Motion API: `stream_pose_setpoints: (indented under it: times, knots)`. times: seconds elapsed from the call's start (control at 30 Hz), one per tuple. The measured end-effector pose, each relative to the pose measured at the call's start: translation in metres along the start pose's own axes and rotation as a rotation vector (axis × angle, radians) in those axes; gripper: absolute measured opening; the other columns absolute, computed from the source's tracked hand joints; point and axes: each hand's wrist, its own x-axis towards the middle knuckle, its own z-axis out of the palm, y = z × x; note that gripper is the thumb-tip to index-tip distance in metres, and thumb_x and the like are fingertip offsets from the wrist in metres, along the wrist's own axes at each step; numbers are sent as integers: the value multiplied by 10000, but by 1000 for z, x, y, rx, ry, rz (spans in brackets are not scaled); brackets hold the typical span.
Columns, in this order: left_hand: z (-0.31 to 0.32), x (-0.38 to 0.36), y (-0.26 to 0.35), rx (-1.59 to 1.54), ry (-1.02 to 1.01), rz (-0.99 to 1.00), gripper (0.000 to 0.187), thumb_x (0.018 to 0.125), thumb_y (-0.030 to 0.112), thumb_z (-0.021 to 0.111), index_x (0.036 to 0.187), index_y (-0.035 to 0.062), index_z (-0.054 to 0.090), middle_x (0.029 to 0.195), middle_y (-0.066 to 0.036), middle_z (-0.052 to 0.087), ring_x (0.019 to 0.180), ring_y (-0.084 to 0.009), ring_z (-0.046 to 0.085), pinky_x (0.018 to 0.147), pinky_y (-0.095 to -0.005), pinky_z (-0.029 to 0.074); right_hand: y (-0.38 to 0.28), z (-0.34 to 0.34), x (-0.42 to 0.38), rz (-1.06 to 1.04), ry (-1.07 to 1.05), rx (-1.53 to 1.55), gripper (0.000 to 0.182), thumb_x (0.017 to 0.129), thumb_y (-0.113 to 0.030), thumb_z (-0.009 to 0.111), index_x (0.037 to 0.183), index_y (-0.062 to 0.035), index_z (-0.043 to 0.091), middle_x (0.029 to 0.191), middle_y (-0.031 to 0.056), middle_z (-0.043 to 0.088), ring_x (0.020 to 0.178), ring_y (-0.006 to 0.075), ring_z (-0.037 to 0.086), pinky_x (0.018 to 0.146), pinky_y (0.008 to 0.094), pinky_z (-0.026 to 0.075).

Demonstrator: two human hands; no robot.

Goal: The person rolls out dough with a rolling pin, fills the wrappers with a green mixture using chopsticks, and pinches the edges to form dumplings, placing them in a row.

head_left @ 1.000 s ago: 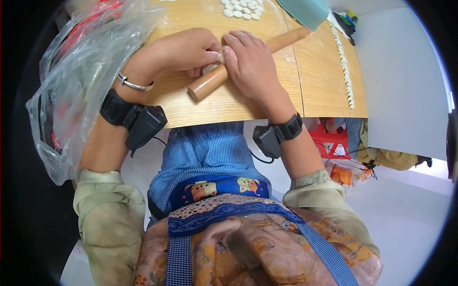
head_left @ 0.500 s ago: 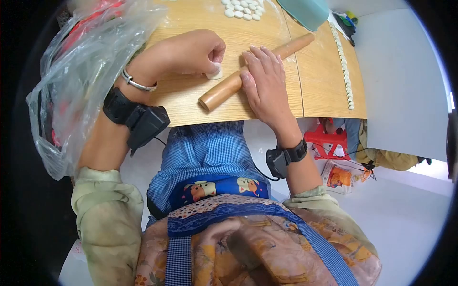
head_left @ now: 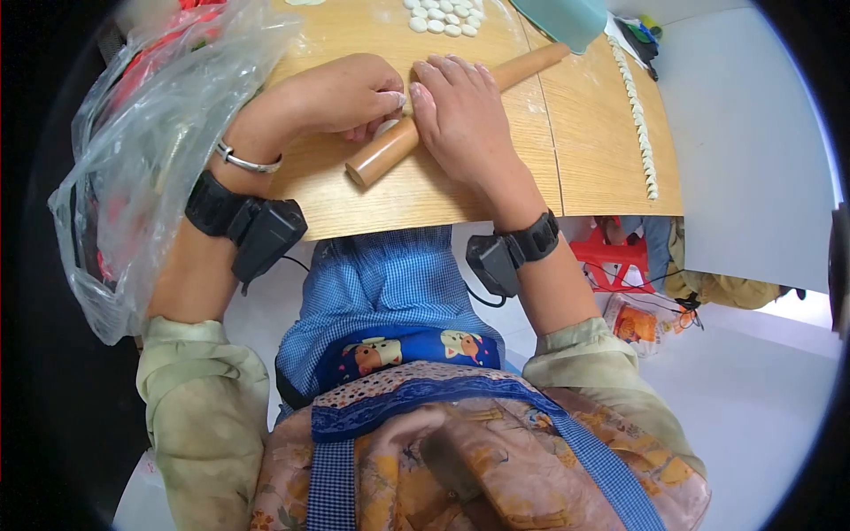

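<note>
A wooden rolling pin [head_left: 382, 152] lies diagonally on the wooden table. My right hand [head_left: 460, 115] rests on top of it, palm down with fingers stretched forward. At the pin's left side, my left hand [head_left: 359, 93] pinches the edge of a small white dough piece [head_left: 386, 126]. Part of that piece is hidden by the fingers and the pin. Several small dough rounds [head_left: 444, 16] lie together at the table's far side.
A clear plastic bag [head_left: 177, 115] covers the left side. A teal container [head_left: 567, 22] stands at the back right of the table [head_left: 584, 159]. A long row of dough pieces [head_left: 639, 124] runs along the right edge. Below is a red stool [head_left: 620, 257].
My right hand and the rolling pin have moved left and slightly away from me, up to the dough piece. My left hand has shifted slightly left.
</note>
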Motion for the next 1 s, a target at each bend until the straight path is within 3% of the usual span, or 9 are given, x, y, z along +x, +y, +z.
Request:
stream_pose_setpoints:
  times: [0.2,0.3,0.37,0.5,0.57,0.7,0.77,0.9,1.0]
  knots:
    - [0,3,-4,67,30,55,307,970,196,516,791,-42,590,628,-46,566,521,-131,552,514,-276,467,-1,5,8,34,-39,62,337,983,-278,457,1106,-10,619,1162,195,607,1200,369,529,1082,525,350]
    - [1,4,-6,41,-1,12,220,905,157,593,798,-35,597,637,-53,570,561,-134,553,543,-286,466,-2,-3,-11,34,-18,12,363,985,-284,462,1160,0,604,1222,208,590,1237,379,504,1100,530,327]
    - [4,5,-10,224,19,204,135,821,99,666,804,-20,606,648,-55,580,604,-128,554,571,-289,469,0,-11,-30,55,-11,22,409,989,-290,461,1251,5,566,1332,219,533,1314,392,440,1134,536,281]
    - [5,3,-3,273,-3,182,109,760,48,691,817,-7,616,655,-51,589,647,-121,564,596,-296,475,0,-25,-56,100,-58,13,449,991,-296,462,1322,1,523,1416,217,470,1374,401,371,1159,539,236]
    - [6,1,-3,183,95,149,102,769,48,687,825,-6,622,662,-47,595,630,-124,567,579,-282,471,0,-27,-62,120,-61,51,453,989,-300,466,1326,-1,520,1429,215,452,1390,396,349,1164,540,224]
    - [4,2,-3,50,13,45,88,832,76,652,828,-7,624,646,-41,590,580,-119,558,543,-264,462,-2,-24,-53,106,-54,20,446,989,-304,467,1310,-1,528,1415,209,467,1380,396,365,1159,547,228]
    - [3,1,-2,-34,21,7,181,922,135,579,821,-9,622,619,-33,575,528,-108,538,509,-250,454,0,-18,-44,63,-31,-5,413,990,-306,461,1256,-4,550,1359,201,511,1349,398,402,1150,556,239]
    - [0,1,-1,-10,38,-5,243,914,128,511,810,-43,648,628,-91,631,524,-152,591,517,-285,484,-1,-8,-18,36,-16,-12,362,987,-301,457,1153,-6,588,1268,196,572,1294,395,462,1126,567,275]
    - [-1,3,-5,7,23,6,303,988,213,510,823,-17,619,611,-32,565,524,-101,537,508,-256,465,-1,0,-1,28,-34,-11,334,985,-292,455,1068,-9,613,1198,199,609,1254,389,499,1107,568,305]
